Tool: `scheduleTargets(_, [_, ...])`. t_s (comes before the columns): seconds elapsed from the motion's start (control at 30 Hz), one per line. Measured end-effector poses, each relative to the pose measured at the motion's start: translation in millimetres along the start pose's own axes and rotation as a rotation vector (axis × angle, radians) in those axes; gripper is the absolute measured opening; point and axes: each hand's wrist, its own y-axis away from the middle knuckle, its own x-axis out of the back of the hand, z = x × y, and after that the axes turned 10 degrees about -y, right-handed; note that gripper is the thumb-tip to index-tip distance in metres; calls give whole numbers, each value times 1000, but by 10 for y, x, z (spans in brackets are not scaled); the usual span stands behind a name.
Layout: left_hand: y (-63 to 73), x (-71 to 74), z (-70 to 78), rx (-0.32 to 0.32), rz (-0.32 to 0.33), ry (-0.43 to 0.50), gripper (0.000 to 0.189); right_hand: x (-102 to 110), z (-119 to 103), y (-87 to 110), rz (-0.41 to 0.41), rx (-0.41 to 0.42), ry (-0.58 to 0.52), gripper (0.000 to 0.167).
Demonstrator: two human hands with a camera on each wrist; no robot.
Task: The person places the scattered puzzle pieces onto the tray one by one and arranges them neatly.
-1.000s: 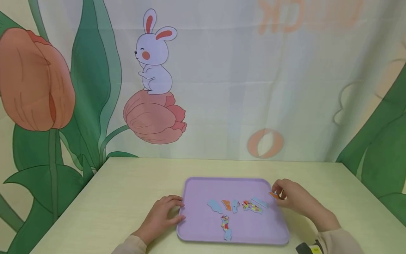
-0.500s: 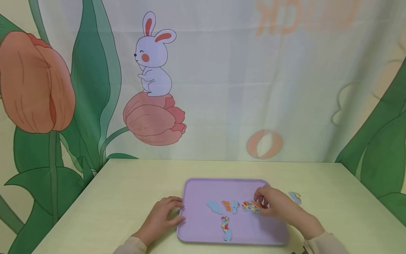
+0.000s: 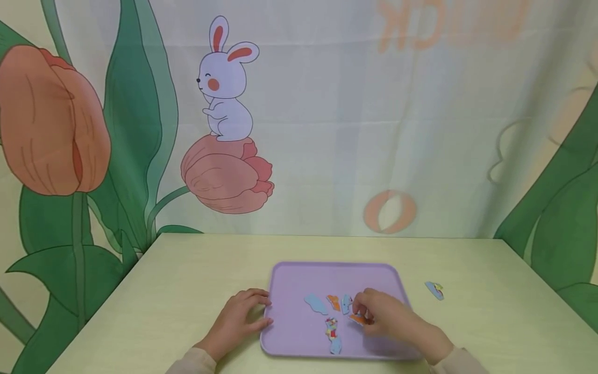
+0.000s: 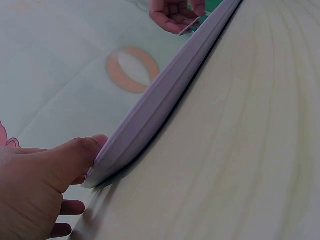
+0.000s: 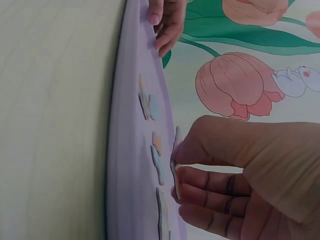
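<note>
Thumb and fingertips of my left hand (image 3: 235, 319) touch the left rim of a lilac tray (image 3: 299, 278), with a gap between them. In the left wrist view that thumb (image 4: 82, 152) lies at the tray's edge. My right hand (image 3: 385, 314) pinches a flat orange puzzle piece (image 3: 357, 319) above the tray, seen edge-on as a thin piece (image 5: 177, 137) in the right wrist view. Left of it lie a blue piece (image 3: 346, 304), a small orange piece (image 3: 334, 302) and a larger pale-blue piece (image 3: 316, 304). Multicoloured pieces (image 3: 331, 328) form a column nearer the front. The right hand hides others.
One blue and multicoloured piece (image 3: 435, 290) lies on the pale wooden table (image 3: 210, 259), right of the tray. Behind the table hangs a curtain (image 3: 317, 130) printed with tulips and a rabbit.
My right hand has carried the orange piece from the tray's right rim leftward over the tray. The piece on the table at right has come into sight. The left hand stays put.
</note>
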Motion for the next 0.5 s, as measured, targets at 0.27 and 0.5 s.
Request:
scheduleTargets(0.27, [4,0,-1,1,2,-1,27,-124,-17,-1,-28,-41,40,19])
scheduleTargets(0.5, [2,16,10,3,-7,4,27,-192,-13,1,-29,-19,110,22])
